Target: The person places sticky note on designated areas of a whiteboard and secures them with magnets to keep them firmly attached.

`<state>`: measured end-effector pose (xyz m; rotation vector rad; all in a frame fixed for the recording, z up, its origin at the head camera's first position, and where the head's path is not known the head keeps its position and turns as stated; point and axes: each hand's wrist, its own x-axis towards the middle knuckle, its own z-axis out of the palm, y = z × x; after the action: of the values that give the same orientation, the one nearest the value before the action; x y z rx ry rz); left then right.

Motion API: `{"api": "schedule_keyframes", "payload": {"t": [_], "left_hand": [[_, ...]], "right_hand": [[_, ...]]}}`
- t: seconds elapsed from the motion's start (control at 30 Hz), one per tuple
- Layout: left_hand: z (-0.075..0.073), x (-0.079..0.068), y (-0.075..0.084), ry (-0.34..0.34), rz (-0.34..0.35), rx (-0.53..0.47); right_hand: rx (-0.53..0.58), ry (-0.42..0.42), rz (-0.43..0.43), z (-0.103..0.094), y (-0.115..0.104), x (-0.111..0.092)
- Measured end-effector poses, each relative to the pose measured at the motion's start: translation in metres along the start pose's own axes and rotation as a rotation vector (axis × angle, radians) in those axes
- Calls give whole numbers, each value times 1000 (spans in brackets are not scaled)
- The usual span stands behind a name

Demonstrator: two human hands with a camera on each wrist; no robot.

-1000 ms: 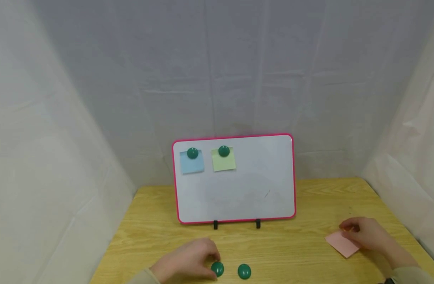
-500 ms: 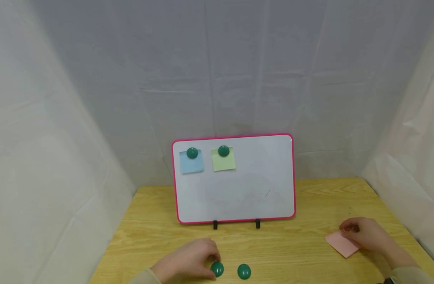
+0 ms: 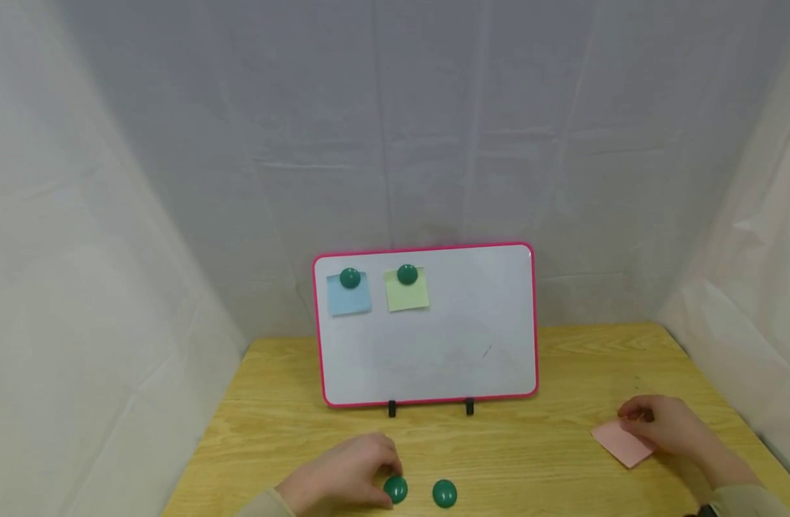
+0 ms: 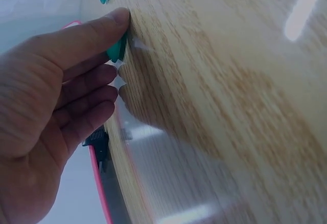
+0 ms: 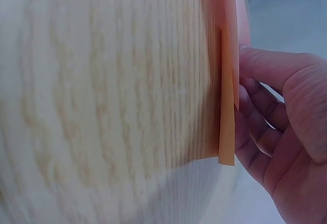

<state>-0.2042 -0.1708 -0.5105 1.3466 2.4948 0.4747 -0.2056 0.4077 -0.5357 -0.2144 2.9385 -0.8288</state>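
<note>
At the table's front, my left hand [image 3: 346, 468] pinches a round green magnet [image 3: 397, 491] between thumb and fingers, the magnet low at the wood. A second green magnet [image 3: 444, 493] lies just right of it. Over on the right, my right hand [image 3: 674, 429] holds a pink sticky note [image 3: 621, 444] by its edge, thumb on top. In the right wrist view, an orange sticky note [image 5: 226, 132] shows beneath the pink one, close over the table. The fingertips behind the notes are partly hidden.
A pink-framed whiteboard [image 3: 459, 352] stands upright on black feet [image 3: 469, 407] at the table's middle. A blue note [image 3: 350, 300] and a yellow-green note [image 3: 408, 296] hang on it, each under a green magnet. Pale sheeting [image 3: 434, 143] encloses the table [image 3: 531, 459] behind and at both sides.
</note>
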Motion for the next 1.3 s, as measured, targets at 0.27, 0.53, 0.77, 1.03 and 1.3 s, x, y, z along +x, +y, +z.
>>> {"api": "schedule_keyframes", "payload": {"t": [0.27,0.53,0.77,1.03,1.3], "left_hand": [[0,0,0,3,-7,-5],[-1,-1,2,2,-26,-21],[1,-1,1,12,-8,-17],[2,-1,-3,17,11,-28],[3,-1,-4,19,19,-31]], "right_hand": [[8,-15,9,-2,-3,-1],[27,-41,7,-3,-3,0],[23,-41,10,-3,-2,-1],[15,-31,3,-2,-2,-1],[9,-18,-5,-1,1,-1]]}}
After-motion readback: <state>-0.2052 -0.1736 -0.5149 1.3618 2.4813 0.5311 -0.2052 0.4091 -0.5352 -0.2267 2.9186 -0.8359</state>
